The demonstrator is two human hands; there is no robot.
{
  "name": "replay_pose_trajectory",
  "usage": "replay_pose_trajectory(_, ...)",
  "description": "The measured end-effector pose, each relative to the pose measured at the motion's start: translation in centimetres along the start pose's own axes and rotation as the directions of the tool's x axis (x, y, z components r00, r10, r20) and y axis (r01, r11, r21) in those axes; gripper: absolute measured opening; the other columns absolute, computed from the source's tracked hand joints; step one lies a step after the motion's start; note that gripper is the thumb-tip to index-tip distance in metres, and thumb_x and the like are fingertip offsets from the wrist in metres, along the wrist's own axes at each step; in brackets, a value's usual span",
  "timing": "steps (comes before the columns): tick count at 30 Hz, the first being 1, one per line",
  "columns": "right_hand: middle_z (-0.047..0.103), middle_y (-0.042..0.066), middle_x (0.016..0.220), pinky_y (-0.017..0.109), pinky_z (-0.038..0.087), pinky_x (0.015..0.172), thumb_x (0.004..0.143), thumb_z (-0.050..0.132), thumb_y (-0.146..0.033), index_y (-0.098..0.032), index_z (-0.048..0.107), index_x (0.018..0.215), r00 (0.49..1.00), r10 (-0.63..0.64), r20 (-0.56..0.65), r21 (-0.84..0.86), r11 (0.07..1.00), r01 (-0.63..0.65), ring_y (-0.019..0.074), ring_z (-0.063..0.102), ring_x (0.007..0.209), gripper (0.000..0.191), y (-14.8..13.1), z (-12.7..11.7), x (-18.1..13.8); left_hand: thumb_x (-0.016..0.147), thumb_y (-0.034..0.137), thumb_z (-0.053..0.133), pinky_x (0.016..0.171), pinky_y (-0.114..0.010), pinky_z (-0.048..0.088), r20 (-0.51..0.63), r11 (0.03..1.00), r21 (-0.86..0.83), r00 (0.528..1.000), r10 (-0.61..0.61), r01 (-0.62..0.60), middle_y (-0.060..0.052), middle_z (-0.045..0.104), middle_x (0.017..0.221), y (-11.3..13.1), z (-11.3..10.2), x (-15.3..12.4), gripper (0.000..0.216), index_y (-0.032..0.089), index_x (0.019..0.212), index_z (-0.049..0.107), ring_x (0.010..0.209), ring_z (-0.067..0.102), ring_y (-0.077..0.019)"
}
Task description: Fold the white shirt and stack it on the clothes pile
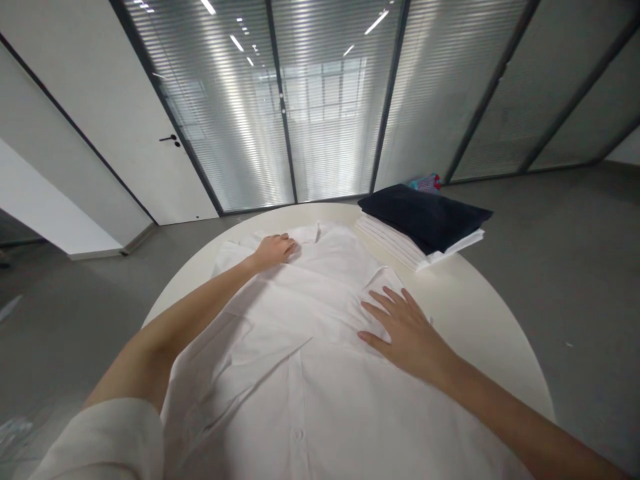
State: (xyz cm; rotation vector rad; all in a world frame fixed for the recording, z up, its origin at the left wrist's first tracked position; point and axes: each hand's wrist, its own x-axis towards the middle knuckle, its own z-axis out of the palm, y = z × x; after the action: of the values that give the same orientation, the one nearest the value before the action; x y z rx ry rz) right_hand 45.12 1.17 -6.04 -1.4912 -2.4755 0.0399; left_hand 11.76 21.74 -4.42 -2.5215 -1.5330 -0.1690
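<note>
A white button shirt (300, 347) lies spread over a round cream table (480, 313), collar at the far end. My left hand (274, 251) reaches to the far side by the collar; its fingers are curled down on the cloth, pinching or pressing a fold there. My right hand (403, 327) lies flat on the shirt's right side with fingers stretched out and spread, holding nothing.
A stack of folded white garments (400, 245) with a dark navy folded one (425, 215) on top sits at the table's far right. Something colourful (427, 182) lies on the floor behind it. Grey floor surrounds the table; glass walls with blinds and a white door (125, 113) stand beyond.
</note>
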Motion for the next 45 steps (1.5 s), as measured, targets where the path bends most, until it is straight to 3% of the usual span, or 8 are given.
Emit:
replay_pose_trajectory(6,0.062,0.012,0.136,0.049,0.029,0.118,0.102,0.039,-0.042,-0.017,0.069,0.124,0.985,-0.138,-0.100,0.029,0.989,0.142,0.0300,0.053,0.130,0.045,-3.0,-4.2,13.9,0.100,0.025,0.041,0.110,-0.043,0.036,-0.231,0.977,-0.104,0.951,-0.204,0.184,-0.014,0.057,0.140,-1.2,-0.7,-0.3,0.038,0.017,0.132,0.059,0.133,0.050,-0.0286)
replay_pose_trajectory(12,0.032,0.017,0.162,0.049,0.026,0.119,0.105,0.028,-0.052,-0.010,0.043,0.151,0.999,-0.039,-0.016,0.042,0.998,0.040,0.0329,0.032,0.147,0.063,-4.7,-0.4,28.2,0.100,0.025,0.042,0.112,-0.036,0.039,-0.021,0.972,-0.200,0.992,-0.128,0.121,-0.008,0.059,0.143,-2.6,2.2,-1.3,0.039,0.022,0.134,0.061,0.132,0.054,-0.0231)
replay_pose_trajectory(21,0.005,0.015,0.168,0.063,0.007,0.120,0.100,0.015,-0.069,-0.011,0.016,0.161,0.964,-0.059,0.258,0.100,0.994,0.035,0.0331,0.007,0.155,0.084,-3.8,6.3,28.2,0.105,0.043,0.031,0.121,-0.053,0.021,0.066,0.957,-0.193,0.976,-0.209,0.218,-0.009,0.035,0.162,-4.5,3.3,-1.6,0.051,0.026,0.151,0.044,0.151,0.027,-0.0276)
replay_pose_trajectory(28,0.041,0.019,0.156,0.046,0.027,0.119,0.106,0.032,-0.044,-0.010,0.046,0.149,0.979,0.127,0.162,0.114,0.983,-0.146,0.0291,0.035,0.147,0.057,-1.2,2.9,29.0,0.104,0.045,0.031,0.118,-0.061,0.019,0.156,0.980,-0.094,0.975,-0.161,0.177,-0.016,0.022,0.166,-3.7,2.4,-2.2,0.061,0.017,0.158,0.029,0.153,0.020,-0.0338)
replay_pose_trajectory(32,0.064,0.017,0.135,0.033,0.044,0.104,0.103,0.040,-0.025,-0.010,0.067,0.127,0.977,0.155,0.146,0.117,0.978,-0.172,0.0268,0.058,0.127,0.039,1.2,-1.6,26.3,0.104,0.032,0.034,0.118,-0.053,0.021,-0.150,0.995,-0.083,0.986,-0.066,0.054,-0.017,0.041,0.157,2.2,-0.5,-2.3,0.046,0.014,0.142,0.053,0.148,0.030,-0.0325)
replay_pose_trajectory(35,0.076,0.013,0.111,0.024,0.050,0.087,0.100,0.047,-0.021,-0.010,0.075,0.110,0.974,0.134,0.184,0.136,0.978,-0.160,0.0219,0.070,0.103,0.032,1.7,-4.9,23.1,0.099,0.021,0.040,0.105,-0.041,0.038,-0.234,0.921,-0.167,0.922,0.310,-0.352,-0.014,0.063,0.134,11.2,-3.0,-3.2,0.036,0.015,0.125,0.064,0.122,0.058,-0.0246)
replay_pose_trajectory(40,0.077,0.008,0.109,0.019,0.049,0.075,0.096,0.060,-0.024,-0.015,0.072,0.120,0.974,0.003,0.226,0.181,0.982,-0.045,0.0146,0.072,0.084,0.029,0.5,-9.2,17.6,0.098,0.020,0.043,0.101,-0.035,0.040,-0.250,0.394,-0.217,0.441,0.862,-0.893,-0.008,0.060,0.140,27.8,-6.0,-7.2,0.041,0.018,0.136,0.057,0.122,0.059,-0.0199)
replay_pose_trajectory(45,0.073,0.012,0.120,0.024,0.049,0.085,0.097,0.062,-0.035,-0.016,0.070,0.126,0.980,-0.063,0.188,0.172,0.985,0.030,0.0204,0.071,0.099,0.036,0.5,-12.9,12.4,0.090,0.027,0.055,0.092,-0.038,0.043,-0.180,0.252,-0.245,0.299,0.937,-0.936,-0.012,0.060,0.137,36.4,-7.8,-9.1,0.055,0.015,0.143,0.051,0.122,0.059,-0.0261)
